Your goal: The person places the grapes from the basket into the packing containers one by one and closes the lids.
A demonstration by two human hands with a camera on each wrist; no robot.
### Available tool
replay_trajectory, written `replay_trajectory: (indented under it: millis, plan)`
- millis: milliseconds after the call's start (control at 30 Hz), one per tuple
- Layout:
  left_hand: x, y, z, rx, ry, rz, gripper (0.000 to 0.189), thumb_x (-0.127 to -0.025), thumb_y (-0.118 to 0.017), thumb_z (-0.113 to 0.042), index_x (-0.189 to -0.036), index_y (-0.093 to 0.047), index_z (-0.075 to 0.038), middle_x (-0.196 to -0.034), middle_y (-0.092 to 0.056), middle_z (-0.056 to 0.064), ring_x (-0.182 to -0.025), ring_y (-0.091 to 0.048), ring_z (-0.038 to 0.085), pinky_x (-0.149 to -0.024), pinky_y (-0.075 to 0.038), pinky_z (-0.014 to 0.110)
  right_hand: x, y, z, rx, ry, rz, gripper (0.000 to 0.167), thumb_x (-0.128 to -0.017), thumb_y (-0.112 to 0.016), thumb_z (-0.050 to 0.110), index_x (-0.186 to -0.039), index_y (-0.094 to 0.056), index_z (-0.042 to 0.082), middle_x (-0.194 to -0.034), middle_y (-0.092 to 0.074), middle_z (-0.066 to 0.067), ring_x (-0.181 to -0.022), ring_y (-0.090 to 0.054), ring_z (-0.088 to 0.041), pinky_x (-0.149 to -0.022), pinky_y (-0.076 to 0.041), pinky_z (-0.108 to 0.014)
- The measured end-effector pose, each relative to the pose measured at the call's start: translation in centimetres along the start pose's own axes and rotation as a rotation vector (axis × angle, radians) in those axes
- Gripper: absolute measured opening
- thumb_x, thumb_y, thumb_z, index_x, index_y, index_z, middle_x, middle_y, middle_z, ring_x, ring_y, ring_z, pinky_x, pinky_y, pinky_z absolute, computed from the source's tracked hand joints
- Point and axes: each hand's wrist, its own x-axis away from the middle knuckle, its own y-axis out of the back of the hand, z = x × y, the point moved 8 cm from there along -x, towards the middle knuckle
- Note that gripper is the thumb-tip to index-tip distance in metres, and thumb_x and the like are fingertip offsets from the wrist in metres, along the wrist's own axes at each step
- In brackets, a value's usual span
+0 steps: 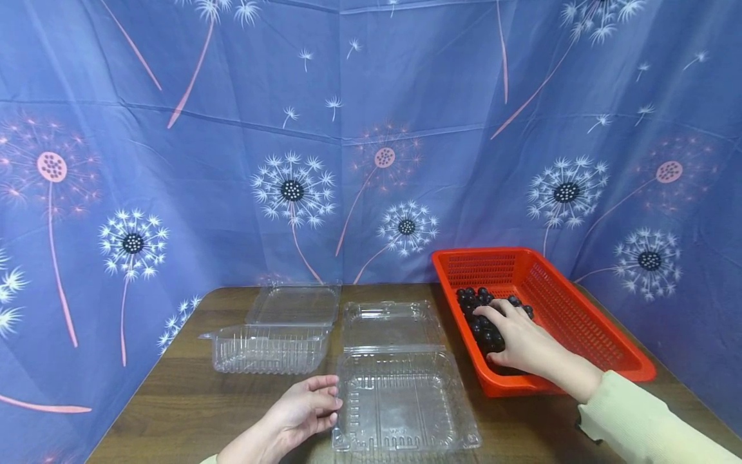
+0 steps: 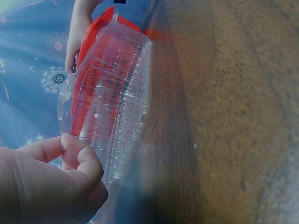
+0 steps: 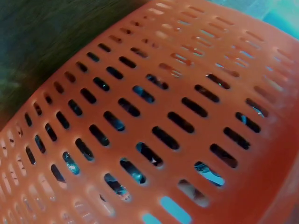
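My right hand point(image 1: 524, 341) reaches into the red plastic basket point(image 1: 603, 322) and curls its fingers and thumb round dark grapes point(image 1: 487, 335) near the basket's left side. The fingertips' contact is partly hidden. At the left edge of an opened clear plastic clamshell box point(image 1: 406, 406), my left hand point(image 1: 301, 412) pinches the rim. In the left wrist view, the left fingers point(image 2: 81, 163) bend at the near corner of that box point(image 2: 112, 93). The right wrist view shows the basket's slotted wall point(image 3: 154, 116) close up, without the hand.
A second opened clear clamshell box point(image 1: 269, 351) stands on the left of the brown wooden table point(image 1: 168, 386). More dark grapes point(image 1: 516, 301) lie beyond the right hand in the basket. A blue cloth point(image 1: 232, 161) with dandelion prints hangs behind and at both sides.
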Motion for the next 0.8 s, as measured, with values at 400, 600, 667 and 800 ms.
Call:
replay_trajectory:
  millis: [400, 600, 667, 800]
  plan:
    - [-0.12, -0.08, -0.01, -0.003, 0.002, 0.004, 0.056, -0.079, -0.060, 0.007, -0.128, -0.034, 0.007, -0.096, -0.046, 0.002, -0.075, -0.050, 0.009, -0.069, -0.047, 0.020, -0.44, -0.59, -0.27, 0.070, 0.060, 0.002, 0.078, -0.054, -0.090, 0.016, -0.123, -0.053, 0.015, -0.118, -0.048, -0.017, -0.099, -0.050, -0.039, -0.054, -0.051, -0.041]
    - [-0.08, -0.04, -0.07, 0.004, 0.000, 0.002, 0.055, -0.079, -0.060, 0.008, -0.127, -0.035, 0.007, -0.095, -0.047, 0.002, -0.075, -0.050, 0.009, -0.069, -0.047, 0.020, -0.68, -0.57, -0.05, 0.122, 0.094, -0.002, 0.078, -0.052, -0.090, 0.014, -0.121, -0.054, 0.014, -0.114, -0.049, -0.014, -0.092, -0.051, -0.036, -0.046, -0.046, -0.034]
    - [-0.08, -0.04, -0.07, 0.003, -0.002, 0.003, 0.055, -0.079, -0.060, 0.008, -0.127, -0.035, 0.007, -0.095, -0.047, 0.002, -0.075, -0.050, 0.009, -0.069, -0.047, 0.020, -0.75, -0.60, -0.02, 0.148, 0.093, 0.009, 0.078, -0.052, -0.090, 0.016, -0.121, -0.054, 0.014, -0.114, -0.049, -0.014, -0.092, -0.051, -0.036, -0.043, -0.045, -0.034]
    - [-0.06, -0.02, 0.00, 0.001, -0.003, -0.002, 0.054, -0.078, -0.060, 0.008, -0.127, -0.036, 0.006, -0.095, -0.047, 0.002, -0.075, -0.050, 0.009, -0.069, -0.047, 0.020, -0.80, -0.66, 0.05, 0.193, 0.095, 0.022, 0.077, -0.052, -0.089, 0.017, -0.121, -0.055, 0.015, -0.114, -0.050, -0.014, -0.093, -0.052, -0.037, -0.043, -0.045, -0.036]
